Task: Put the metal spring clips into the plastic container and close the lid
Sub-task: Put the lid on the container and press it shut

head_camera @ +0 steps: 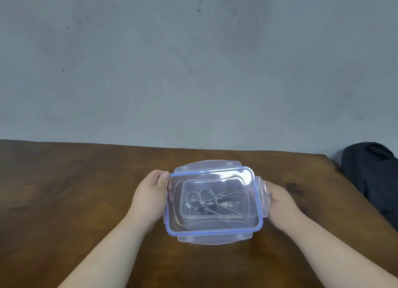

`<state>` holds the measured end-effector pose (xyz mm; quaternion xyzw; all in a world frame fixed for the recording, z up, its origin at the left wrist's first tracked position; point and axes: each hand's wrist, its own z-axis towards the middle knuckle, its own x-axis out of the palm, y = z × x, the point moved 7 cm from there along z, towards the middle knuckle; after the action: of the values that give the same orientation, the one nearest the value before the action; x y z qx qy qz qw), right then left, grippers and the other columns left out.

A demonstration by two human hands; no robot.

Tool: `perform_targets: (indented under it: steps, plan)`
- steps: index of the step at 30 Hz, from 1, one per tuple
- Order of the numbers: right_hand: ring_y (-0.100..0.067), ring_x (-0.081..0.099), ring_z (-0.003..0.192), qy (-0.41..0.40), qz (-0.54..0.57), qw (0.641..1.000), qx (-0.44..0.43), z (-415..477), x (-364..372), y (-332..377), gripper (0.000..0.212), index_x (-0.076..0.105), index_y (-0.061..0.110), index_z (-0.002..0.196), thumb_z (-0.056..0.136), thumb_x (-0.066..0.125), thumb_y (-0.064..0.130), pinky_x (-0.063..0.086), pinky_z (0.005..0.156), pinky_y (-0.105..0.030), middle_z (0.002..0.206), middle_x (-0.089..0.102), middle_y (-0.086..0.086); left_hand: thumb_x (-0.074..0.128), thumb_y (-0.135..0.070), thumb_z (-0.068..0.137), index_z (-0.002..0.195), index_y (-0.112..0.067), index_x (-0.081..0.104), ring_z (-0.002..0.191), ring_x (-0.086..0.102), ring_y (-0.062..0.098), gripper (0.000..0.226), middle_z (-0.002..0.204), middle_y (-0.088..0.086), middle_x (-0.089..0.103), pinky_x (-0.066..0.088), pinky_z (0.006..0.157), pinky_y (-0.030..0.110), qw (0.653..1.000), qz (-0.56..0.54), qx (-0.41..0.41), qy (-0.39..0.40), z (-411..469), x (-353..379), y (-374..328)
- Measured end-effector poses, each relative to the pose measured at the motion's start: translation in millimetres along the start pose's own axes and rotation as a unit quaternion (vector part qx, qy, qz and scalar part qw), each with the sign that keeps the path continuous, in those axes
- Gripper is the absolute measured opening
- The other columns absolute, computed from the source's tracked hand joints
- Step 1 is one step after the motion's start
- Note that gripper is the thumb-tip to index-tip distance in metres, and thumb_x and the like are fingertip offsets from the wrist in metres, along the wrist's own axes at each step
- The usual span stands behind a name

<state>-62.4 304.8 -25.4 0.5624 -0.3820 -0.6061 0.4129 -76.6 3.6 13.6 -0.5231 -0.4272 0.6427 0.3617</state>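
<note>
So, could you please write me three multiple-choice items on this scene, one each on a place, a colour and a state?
1. Where are the spring clips?
A. on the table beside the container
B. inside the container
C. on top of the lid

2. What colour is the lid's seal rim?
A. blue
B. red
C. green

3. How do the lid's near and far latch flaps stand?
A. folded down
B. snapped off
C. sticking out flat

Answers: 1 B, they show through the clear lid, in the container. 2 A, a blue band runs round the lid. 3 C, both flaps jut outward while the left hand and right hand hold the ends.
</note>
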Motion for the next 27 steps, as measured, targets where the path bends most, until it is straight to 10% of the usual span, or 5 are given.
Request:
perform_targets:
  steps: [4, 9, 17, 22, 27]
  plan:
    - [-0.026, 0.051, 0.048, -0.069, 0.23, 0.971, 0.012, 5.1, -21.7, -0.5, 0.052, 0.07, 0.0, 0.088, 0.109, 0.031, 0.027, 0.037, 0.049, -0.032, 0.064, 0.065, -0.018, 0.043, -0.029, 0.105, 0.071, -0.013, 0.056, 0.055, 0.052, 0.019, 0.04, 0.06, 0.005, 0.062, 0.043, 0.058, 0.033, 0.999, 0.023, -0.024, 0.028, 26.8, 21.2, 4.7]
    - [-0.016, 0.061, 0.051, -0.053, 0.069, 0.993, 0.075, 12.5, -13.5, -11.7, 0.011, 0.069, 0.011, 0.095, 0.1, 0.06, 0.015, 0.053, 0.053, -0.032, 0.063, 0.069, 0.003, 0.052, -0.022, 0.1, 0.08, -0.012, 0.066, 0.05, 0.056, 0.019, 0.027, 0.064, 0.007, 0.069, 0.047, 0.052, 0.029, 0.995, 0.064, -0.032, 0.063, 54.5, 41.7, 11.0]
    - [-0.022, 0.07, 0.085, -0.112, -0.072, 0.981, 0.144, 34.6, -9.4, -29.3, 0.014, 0.069, 0.022, 0.085, 0.094, 0.063, 0.031, 0.058, 0.083, -0.047, 0.089, 0.075, 0.002, 0.065, -0.018, 0.087, 0.096, -0.023, 0.07, 0.06, 0.067, 0.017, 0.011, 0.085, -0.003, 0.073, 0.051, 0.05, 0.024, 0.98, 0.167, -0.04, 0.103, 63.3, 55.4, 31.0]
    - [-0.015, 0.066, 0.089, -0.103, -0.148, 0.97, 0.163, 43.3, -5.6, -36.4, 0.014, 0.065, 0.029, 0.099, 0.099, 0.052, 0.034, 0.055, 0.079, -0.039, 0.099, 0.071, 0.009, 0.057, -0.019, 0.094, 0.115, -0.02, 0.07, 0.089, 0.065, 0.014, 0.025, 0.095, -0.011, 0.068, 0.046, 0.075, 0.026, 0.973, 0.216, 0.004, 0.083, 58.2, 60.9, 36.0]
    - [-0.016, 0.065, 0.097, -0.089, -0.156, 0.97, 0.166, 48.4, -0.7, -39.1, 0.023, 0.067, 0.031, 0.115, 0.102, 0.048, 0.034, 0.056, 0.086, -0.04, 0.11, 0.071, 0.008, 0.046, -0.02, 0.094, 0.081, -0.029, 0.067, 0.069, 0.066, 0.019, 0.026, 0.079, -0.004, 0.072, 0.055, 0.065, 0.034, 0.96, 0.262, 0.037, 0.09, 55.7, 65.0, 40.1]
